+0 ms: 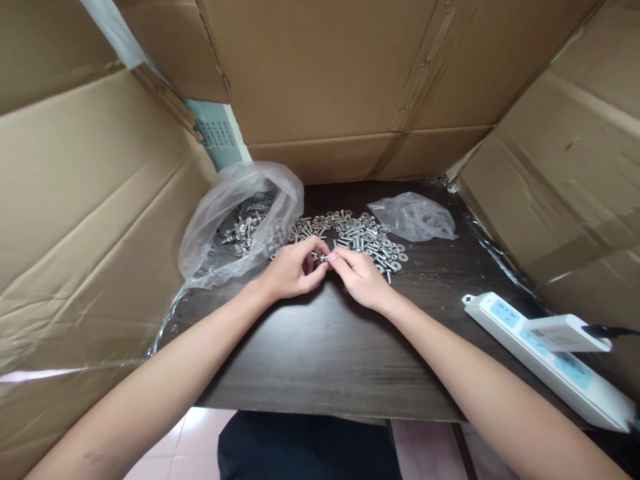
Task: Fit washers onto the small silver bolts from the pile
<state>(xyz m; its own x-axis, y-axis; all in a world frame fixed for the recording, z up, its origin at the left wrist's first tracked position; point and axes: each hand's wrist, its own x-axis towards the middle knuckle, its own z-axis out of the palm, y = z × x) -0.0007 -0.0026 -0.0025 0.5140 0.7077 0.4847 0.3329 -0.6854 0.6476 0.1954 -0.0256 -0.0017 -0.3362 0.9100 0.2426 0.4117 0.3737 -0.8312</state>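
My left hand [295, 269] and my right hand [357, 275] meet over the middle of the dark table, fingertips close together. Between them is a small metal bolt [324, 258], pinched by both thumbs and forefingers; whether a washer or nut sits on it is too small to tell. Right behind my hands spreads a pile of loose silver bolts [357, 233] mixed with flat washers [401, 248]. To the left, an open clear plastic bag [285, 193] holds more metal hardware [249, 230].
A smaller clear plastic bag [417, 217] lies behind the pile on the right. At the right edge is a white power strip [540, 360] with a plugged-in white adapter [565, 333]. Cardboard walls [340, 73] enclose the dark tabletop [310, 353] at the back and sides.
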